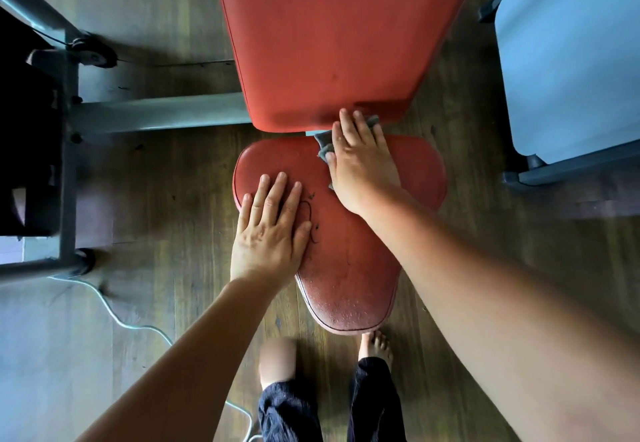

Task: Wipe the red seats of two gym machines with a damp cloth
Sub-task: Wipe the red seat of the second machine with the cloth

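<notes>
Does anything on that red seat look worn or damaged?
Yes. The red seat has dark, curling cracks or tears beside the left hand, and its front end looks rough and pitted. The back pad above looks smoother.

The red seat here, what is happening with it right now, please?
A person is wiping the red seat of a gym machine. The right hand presses a grey cloth flat on the far end of the seat, close to the red back pad. The left hand lies flat and open on the seat's left side, holding nothing. The near part of the seat looks speckled, perhaps with droplets. A white cable lies on the wooden floor.
</notes>
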Available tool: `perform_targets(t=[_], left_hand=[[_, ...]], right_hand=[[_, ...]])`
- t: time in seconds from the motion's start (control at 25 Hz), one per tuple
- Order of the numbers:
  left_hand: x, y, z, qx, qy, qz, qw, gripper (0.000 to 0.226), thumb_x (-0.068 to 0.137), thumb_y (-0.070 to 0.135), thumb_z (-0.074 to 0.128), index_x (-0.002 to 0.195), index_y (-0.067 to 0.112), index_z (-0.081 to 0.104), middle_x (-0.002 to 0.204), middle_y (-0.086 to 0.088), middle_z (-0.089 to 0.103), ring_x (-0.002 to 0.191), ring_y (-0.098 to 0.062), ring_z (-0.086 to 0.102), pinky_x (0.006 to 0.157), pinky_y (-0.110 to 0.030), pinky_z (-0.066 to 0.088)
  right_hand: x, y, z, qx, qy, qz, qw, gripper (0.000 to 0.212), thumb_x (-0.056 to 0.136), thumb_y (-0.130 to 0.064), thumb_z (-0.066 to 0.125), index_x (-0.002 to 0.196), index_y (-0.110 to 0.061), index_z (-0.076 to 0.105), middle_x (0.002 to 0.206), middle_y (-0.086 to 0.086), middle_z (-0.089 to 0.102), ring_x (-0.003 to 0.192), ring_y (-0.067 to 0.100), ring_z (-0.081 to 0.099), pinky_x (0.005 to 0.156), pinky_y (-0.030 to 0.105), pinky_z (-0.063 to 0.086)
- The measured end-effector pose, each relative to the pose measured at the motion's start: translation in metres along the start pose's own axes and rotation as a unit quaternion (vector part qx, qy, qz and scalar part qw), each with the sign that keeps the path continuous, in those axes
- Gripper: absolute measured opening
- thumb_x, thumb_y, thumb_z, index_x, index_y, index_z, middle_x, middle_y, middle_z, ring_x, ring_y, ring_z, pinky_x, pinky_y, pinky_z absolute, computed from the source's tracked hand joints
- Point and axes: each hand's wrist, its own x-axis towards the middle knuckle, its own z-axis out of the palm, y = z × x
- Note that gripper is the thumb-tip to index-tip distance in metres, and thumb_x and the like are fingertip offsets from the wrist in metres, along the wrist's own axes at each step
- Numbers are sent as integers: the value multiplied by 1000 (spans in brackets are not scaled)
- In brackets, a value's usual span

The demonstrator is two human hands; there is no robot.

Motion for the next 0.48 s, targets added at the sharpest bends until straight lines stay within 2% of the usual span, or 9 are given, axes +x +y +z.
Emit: perform_targets(t=[0.16, 0.24, 0.36, 0.48], left_hand=[[-1, 0, -4, 2, -9, 3, 1000, 62, 104, 46, 35, 161, 21, 33, 171, -5, 25, 160, -27, 15, 129, -49, 13], [0, 0, -3, 4, -9, 1, 1000, 62, 104, 46, 35, 161, 21, 33, 171, -5, 25, 160, -27, 15, 129, -48, 12], [0, -1, 0, 3, -4, 1, 1000, 63, 104, 47, 37, 161, 21, 33, 171, -4, 25, 160, -27, 15, 129, -47, 10], [-2, 0, -1, 5, -5, 3, 1000, 63, 104, 46, 37, 161, 20, 33, 171, -5, 25, 160, -28, 14, 129, -48, 10]], right_hand=[[-118, -3, 16, 21, 8, -76, 997, 60, 103, -39, 32, 156, -10, 33, 169, 5, 22, 157, 24, 17, 126, 50, 18], [-108, 12, 20, 26, 5, -84, 996, 59, 103, -38, 31, 155, -10, 35, 168, 6, 24, 156, 24, 18, 125, 50, 19], [-28, 28, 6, 9, 31, 15, 999, 60, 104, -37, 32, 155, -6, 33, 168, 9, 22, 156, 27, 18, 126, 50, 16], [-43, 8, 9, 35, 40, 101, 993, 62, 102, -35, 32, 155, -3, 32, 168, 14, 21, 156, 29, 16, 126, 51, 14]])
